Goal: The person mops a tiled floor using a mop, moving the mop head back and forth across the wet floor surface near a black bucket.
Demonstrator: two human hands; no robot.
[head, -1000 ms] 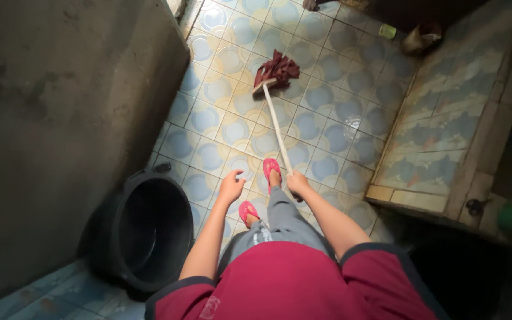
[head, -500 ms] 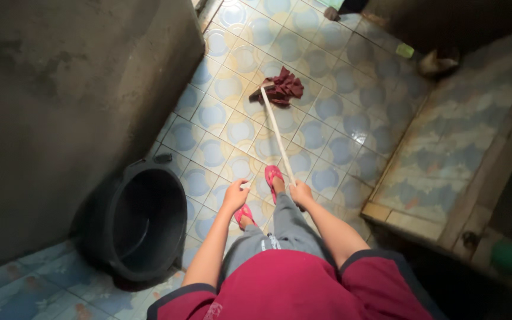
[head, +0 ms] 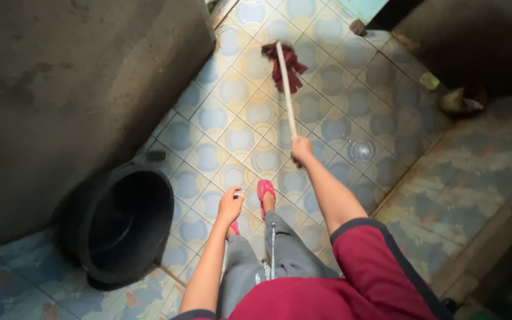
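Mop (head: 284, 65): pale stick, maroon rags (splayed).

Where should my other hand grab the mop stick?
Probably the bare mop handle just beyond the right hand, coming from its left. The stick is thin, straight and slanted toward the mop head; the left hand is empty.

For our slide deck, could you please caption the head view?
Right hand holds a mop on the tiled floor; left hand empty beside a black bucket.
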